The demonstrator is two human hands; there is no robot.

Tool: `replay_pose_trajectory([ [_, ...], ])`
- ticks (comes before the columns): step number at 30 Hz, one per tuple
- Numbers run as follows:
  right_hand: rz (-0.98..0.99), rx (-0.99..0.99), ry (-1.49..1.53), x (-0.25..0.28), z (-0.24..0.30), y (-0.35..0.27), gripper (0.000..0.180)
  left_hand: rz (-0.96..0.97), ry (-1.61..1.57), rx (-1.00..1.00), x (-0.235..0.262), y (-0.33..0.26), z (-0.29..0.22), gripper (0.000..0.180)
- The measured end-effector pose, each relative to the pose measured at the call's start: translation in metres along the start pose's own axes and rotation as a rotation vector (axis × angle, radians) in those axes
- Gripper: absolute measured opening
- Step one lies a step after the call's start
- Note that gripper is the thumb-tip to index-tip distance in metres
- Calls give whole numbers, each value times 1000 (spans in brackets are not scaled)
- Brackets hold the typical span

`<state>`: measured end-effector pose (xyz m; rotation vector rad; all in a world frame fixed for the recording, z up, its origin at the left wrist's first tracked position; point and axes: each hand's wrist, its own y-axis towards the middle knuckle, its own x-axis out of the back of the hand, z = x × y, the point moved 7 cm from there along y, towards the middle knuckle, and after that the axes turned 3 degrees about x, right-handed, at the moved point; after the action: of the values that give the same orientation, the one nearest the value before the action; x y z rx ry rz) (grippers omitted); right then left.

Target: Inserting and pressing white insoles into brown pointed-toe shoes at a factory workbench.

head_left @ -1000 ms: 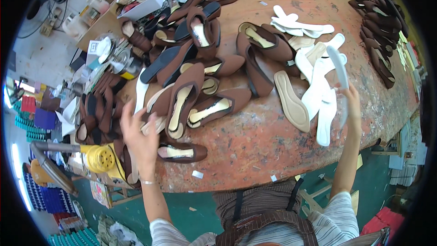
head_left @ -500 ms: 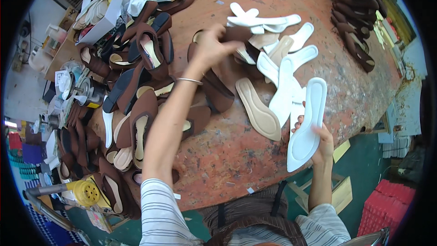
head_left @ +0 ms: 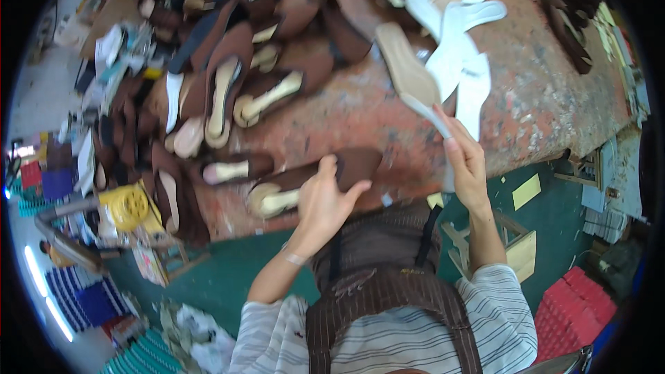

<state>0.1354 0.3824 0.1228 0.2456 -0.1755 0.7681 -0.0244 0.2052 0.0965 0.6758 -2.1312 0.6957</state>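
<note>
My right hand [head_left: 465,159] holds a thin white insole [head_left: 424,111], which is turned nearly edge-on and slightly blurred. A beige insole [head_left: 407,62] lies just beyond it, beside several white insoles [head_left: 449,55]. At the table's near edge a brown flat shoe [head_left: 357,165] lies on its side, its pale inside facing me. My left hand [head_left: 325,197] is over this shoe, thumb and fingers apart; it hides part of the shoe, and whether it touches is unclear. Another brown shoe [head_left: 256,165] lies just left of it.
Many brown shoes [head_left: 232,69] crowd the left of the worn table [head_left: 346,107]. More shoes [head_left: 564,24] are heaped at the far right. A yellow machine part [head_left: 127,206] stands at the left, a wooden stool [head_left: 516,256] and red stack [head_left: 575,312] at the right.
My left hand has come back from the far shoes to the near edge, where a brown shoe now lies. The white insole in my right hand has turned edge-on. The view has shifted downward.
</note>
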Motion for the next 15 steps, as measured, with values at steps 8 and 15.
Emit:
replay_pose_trajectory([
  [8, 446, 514, -433, -134, 9, -30, 30, -511, 449, -256, 23, -69, 70, 83],
  [15, 654, 511, -267, -228, -1, -41, 29, -485, -310, -309, -6, -70, 152, 113],
])
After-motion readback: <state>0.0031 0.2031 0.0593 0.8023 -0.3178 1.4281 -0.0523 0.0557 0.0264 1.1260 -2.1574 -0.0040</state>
